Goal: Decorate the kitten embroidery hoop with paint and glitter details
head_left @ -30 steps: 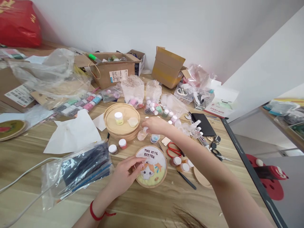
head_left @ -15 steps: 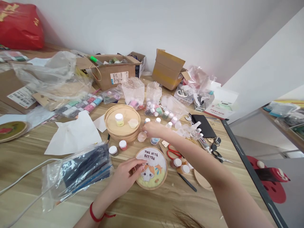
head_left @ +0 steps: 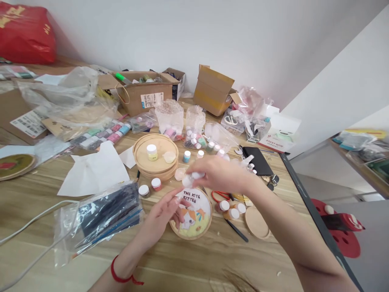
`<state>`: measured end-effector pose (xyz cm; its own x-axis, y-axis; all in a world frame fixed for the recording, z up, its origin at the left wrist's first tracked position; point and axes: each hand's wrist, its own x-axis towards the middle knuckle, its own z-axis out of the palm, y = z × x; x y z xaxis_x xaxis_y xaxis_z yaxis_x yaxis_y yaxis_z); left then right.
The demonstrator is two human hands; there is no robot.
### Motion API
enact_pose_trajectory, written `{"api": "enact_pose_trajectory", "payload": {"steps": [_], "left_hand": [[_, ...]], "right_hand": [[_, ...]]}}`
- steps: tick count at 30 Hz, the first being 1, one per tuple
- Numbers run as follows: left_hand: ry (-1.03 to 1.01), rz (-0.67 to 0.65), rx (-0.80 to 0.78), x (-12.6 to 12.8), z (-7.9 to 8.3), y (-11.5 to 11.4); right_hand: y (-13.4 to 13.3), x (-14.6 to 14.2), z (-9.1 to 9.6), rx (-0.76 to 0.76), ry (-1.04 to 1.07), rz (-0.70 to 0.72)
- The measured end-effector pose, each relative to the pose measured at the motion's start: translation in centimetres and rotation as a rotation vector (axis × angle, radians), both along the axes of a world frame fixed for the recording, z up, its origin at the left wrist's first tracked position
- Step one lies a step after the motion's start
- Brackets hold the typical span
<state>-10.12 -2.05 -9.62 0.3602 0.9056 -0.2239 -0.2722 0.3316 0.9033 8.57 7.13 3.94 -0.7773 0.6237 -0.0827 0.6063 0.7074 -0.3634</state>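
My right hand (head_left: 217,172) grips a small white-lidded jar (head_left: 198,175), tilted and partly covered by my fingers, above the top edge of a round wooden hoop (head_left: 194,234). The hoop frames a picture of an orange-and-white kitten with the words "THE KITE KITTEN". My left hand (head_left: 161,219) is open at the hoop's left side, fingers apart and index finger pointing up toward the jar. A pale pink cup (head_left: 180,174) stands just left of the held jar. Beside it, stacked round wooden pieces (head_left: 142,166) carry a yellow jar (head_left: 152,153) and a small pale cup (head_left: 169,157).
Red-handled scissors (head_left: 217,196), orange jars (head_left: 233,213), black tweezers (head_left: 237,230) and a wooden disc (head_left: 257,223) lie at the right. A plastic sleeve of brushes (head_left: 106,223) and torn white paper (head_left: 94,170) lie left. Cardboard boxes (head_left: 212,91) line the wall.
My right hand has drawn back from the pink cup and now holds the jar near the hoop. The left hand's fingers have opened and lifted toward it. The blue jar above the hoop no longer shows there.
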Motion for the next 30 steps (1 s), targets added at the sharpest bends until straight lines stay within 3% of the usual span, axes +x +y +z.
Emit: {"api": "enact_pose_trajectory", "payload": {"steps": [4,10,14,19,25,30], "left_hand": [[-0.270,-0.130,-0.168,1.0,1.3,-0.6],[-0.372,-0.022,-0.208,1.9,1.5,-1.5],[-0.409,-0.034,-0.241,2.0,1.4,-1.5],[-0.417,-0.034,-0.247,2.2,0.7,-1.5],[-0.352,-0.069,-0.243,2.6,0.4,-1.7],[-0.342,-0.041,-0.239,2.7,0.6,-1.7]], "right_hand": [[-3.5,-0.8,0.6,-0.137,0.005,0.115],[-5.2,-0.7,0.6,-0.163,-0.026,0.037],[-5.8,0.8,1.0,-0.103,0.039,-0.004],[-6.2,1.9,1.3,-0.058,0.113,0.041],[-6.6,1.7,0.8,0.082,-0.149,-0.215],[-7.0,2.0,0.4,0.034,0.000,-0.024]]}}
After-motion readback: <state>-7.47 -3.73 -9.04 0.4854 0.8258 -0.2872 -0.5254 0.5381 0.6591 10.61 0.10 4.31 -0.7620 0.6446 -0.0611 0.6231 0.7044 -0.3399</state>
